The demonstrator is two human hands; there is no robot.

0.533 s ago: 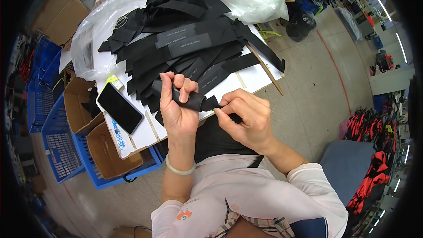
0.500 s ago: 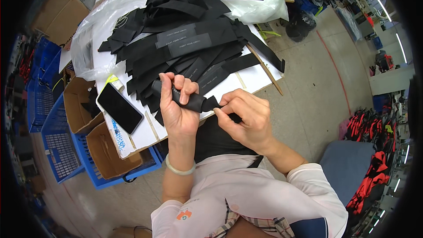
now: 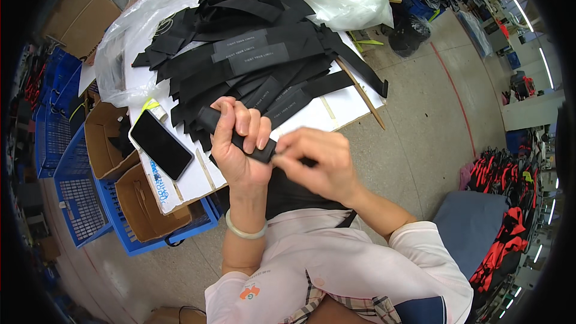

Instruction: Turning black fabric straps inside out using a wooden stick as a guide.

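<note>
My left hand [image 3: 240,162] is closed round a black fabric band [image 3: 263,152], palm turned up and fingers curled over it. One end of the band sticks out past the thumb, and the other reaches toward my right hand [image 3: 324,165]. The right hand is slightly blurred, its thumb and fingers pinched together at that near end of the band. Beyond both hands lies a heaped pile of similar black bands [image 3: 198,72], some with grey printed patches. The pile rests on a white table [image 3: 342,108].
A dark-screened phone [image 3: 162,145] lies at the table's left edge. Below it are cardboard boxes [image 3: 141,201] and blue crates [image 3: 84,204]. Clear plastic bags [image 3: 117,54] flank the pile. A wooden stick [image 3: 363,95] overhangs the right edge; a grey-blue cushion-like surface [image 3: 468,228] is at right.
My right hand has moved left, closer to my left hand. The black band's free end between them, visible before, is now mostly covered by the right fingers.
</note>
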